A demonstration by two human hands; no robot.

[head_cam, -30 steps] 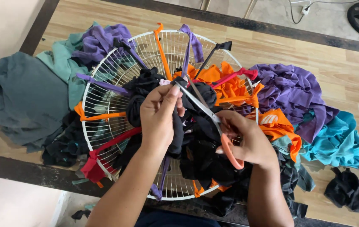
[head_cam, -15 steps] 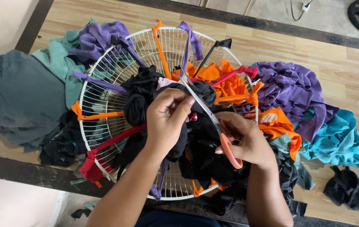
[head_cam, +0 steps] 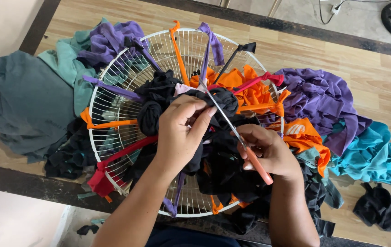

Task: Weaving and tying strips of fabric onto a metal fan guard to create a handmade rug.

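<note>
So on the far left there's a grey-green fabric pile point(head_cam: 17, 105) slumped on the wooden table point(head_cam: 388, 73), with purple cloth point(head_cam: 113, 41) just past it. The round white wire grille point(head_cam: 127, 77) sits mid-table, and a handful of strips are already tied across it: purple, orange, red, one black. Lots of bare wire still shows on the far side and along the near rim, so I'd say it's maybe partway, not close to finished.

The left hand point(head_cam: 179, 132) is pinching a bit of black fabric point(head_cam: 225, 98) over the grille's middle, fingers pressed together on it. The right hand point(head_cam: 268, 151) is closed around orange-handled scissors point(head_cam: 239, 137), blades aimed at that pinched bit. Can't tell if the blades are parted. Right of that: orange, purple and teal scraps point(head_cam: 369, 155).
</note>
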